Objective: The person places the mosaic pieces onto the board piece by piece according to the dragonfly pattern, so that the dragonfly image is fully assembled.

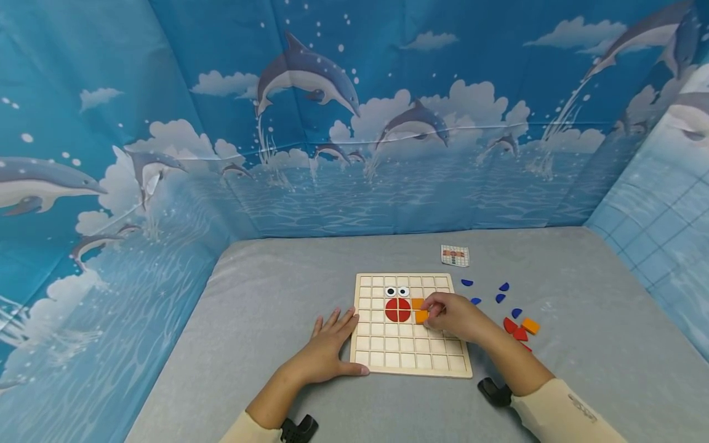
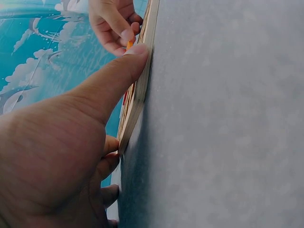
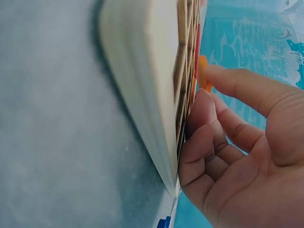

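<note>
A square wooden grid board (image 1: 391,344) lies on the grey surface. My left hand (image 1: 325,354), fingers spread and straight, rests against its left side; the thumb (image 2: 124,66) touches the near corner edge. Over the board's right half, my right hand (image 1: 458,317) pinches an orange piece (image 3: 203,71) between thumb and forefinger, tilted just above the grid. Another orange square (image 1: 417,303) sits in a cell beside a red circle (image 1: 392,310) made of quarter pieces. Two eye pieces (image 1: 390,291) lie above the circle. The right fingers partly hide the nearby cells.
Right of the board lie several blue half-round pieces (image 1: 500,298), some red pieces (image 1: 510,325) and an orange piece (image 1: 530,325). A small printed pattern card (image 1: 455,255) lies behind the board. A dolphin-print curtain (image 1: 354,197) rises at the back.
</note>
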Motion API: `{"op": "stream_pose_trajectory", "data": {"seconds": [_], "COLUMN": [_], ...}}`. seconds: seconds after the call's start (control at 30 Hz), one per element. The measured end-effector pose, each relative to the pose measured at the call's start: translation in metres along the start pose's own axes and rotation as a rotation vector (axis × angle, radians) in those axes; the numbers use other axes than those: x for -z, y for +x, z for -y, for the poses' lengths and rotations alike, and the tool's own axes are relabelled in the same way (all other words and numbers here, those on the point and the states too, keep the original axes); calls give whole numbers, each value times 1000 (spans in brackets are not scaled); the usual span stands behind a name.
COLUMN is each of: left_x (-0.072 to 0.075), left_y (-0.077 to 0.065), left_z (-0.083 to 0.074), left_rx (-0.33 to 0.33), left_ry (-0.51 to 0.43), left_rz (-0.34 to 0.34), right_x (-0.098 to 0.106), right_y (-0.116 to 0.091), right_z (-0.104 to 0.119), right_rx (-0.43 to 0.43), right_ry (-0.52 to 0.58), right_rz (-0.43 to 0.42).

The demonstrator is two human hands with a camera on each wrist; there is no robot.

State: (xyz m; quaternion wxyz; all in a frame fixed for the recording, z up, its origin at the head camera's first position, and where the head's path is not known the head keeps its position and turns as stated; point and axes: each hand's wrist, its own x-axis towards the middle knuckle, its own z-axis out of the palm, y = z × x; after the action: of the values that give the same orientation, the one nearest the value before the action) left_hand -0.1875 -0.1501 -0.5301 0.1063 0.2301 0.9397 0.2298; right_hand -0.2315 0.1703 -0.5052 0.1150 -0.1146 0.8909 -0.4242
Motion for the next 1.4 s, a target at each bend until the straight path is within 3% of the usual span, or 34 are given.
{"op": "stream_pose_trajectory", "data": {"seconds": [0.37,0.7,1.13,1.4], "left_x": [1,0,0,1], "left_y": [0,0,1,-1], "left_z": [-1,0,0,-2], "left_rx": [0,-2,-4,-4], "left_ry": [-1,-2,4,-2], "left_rz": [0,-1,-5,2], "right_x": [-4,-5,-2,12], "right_y": [4,3,4,-2], "right_z": [0,2,1,-2], "right_rx": [12,22,19,14], "right_ry": [-82,-87,-44,41], "right_rz": [-22,-17,-34,-37]}}
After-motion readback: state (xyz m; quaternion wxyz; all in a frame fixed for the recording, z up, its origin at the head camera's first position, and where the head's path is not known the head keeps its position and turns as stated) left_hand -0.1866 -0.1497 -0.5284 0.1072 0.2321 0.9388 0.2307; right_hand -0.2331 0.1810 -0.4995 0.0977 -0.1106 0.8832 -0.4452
